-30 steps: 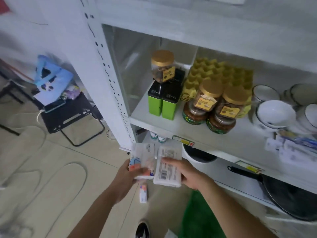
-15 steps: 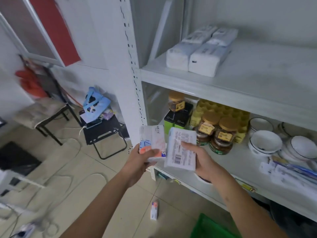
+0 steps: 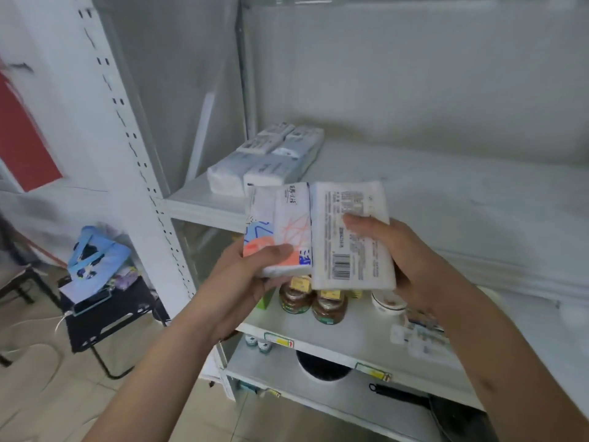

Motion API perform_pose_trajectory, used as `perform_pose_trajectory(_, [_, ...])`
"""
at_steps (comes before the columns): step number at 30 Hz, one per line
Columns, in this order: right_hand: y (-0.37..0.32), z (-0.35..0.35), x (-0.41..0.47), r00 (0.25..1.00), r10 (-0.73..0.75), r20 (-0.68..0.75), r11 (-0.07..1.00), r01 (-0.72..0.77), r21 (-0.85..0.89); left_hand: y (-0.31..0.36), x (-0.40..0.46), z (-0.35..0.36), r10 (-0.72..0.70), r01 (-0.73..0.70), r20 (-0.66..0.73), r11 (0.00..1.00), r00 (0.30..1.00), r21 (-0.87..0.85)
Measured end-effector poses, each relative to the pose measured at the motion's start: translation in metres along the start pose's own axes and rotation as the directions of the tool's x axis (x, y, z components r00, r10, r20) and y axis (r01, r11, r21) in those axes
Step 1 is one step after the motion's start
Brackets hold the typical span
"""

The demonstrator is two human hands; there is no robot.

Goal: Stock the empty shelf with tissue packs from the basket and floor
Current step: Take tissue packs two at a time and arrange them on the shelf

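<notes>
my left hand [image 3: 242, 282] grips the patterned tissue pack [image 3: 278, 228], thumb across its near face, fingers curled behind. my right hand [image 3: 404, 256] clamps the barcode tissue pack [image 3: 350, 234] touching it on the right. both hang just near the shelf [image 3: 446, 193], whose far left corner holds stacked packs [image 3: 264, 161].

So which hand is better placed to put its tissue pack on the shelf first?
Probably the left hand. Its patterned pack sits directly in front of the packs already stacked at the shelf's left end. The right hand, with the barcode pack, faces bare shelf.
</notes>
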State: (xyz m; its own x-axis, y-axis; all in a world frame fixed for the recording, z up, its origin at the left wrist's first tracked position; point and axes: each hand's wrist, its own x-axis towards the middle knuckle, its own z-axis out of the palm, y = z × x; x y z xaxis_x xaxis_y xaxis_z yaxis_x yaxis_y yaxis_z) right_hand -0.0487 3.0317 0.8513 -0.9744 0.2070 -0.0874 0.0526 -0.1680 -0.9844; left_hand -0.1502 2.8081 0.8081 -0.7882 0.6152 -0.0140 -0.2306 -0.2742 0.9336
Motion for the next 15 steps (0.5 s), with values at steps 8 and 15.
perform_pose_trajectory(8, [-0.021, -0.063, 0.063, 0.928, 0.008, -0.372, 0.998, -0.032, -0.058, 0.022, 0.112, 0.056, 0.027, -0.025, -0.004, 0.966, 1.000, 0.258])
perform_pose_trajectory(15, [-0.006, -0.076, 0.099, 0.868, -0.083, -0.490, 0.990, 0.014, -0.143, 0.004, 0.174, 0.063, 0.196, -0.115, -0.130, 0.877, 0.972, 0.466])
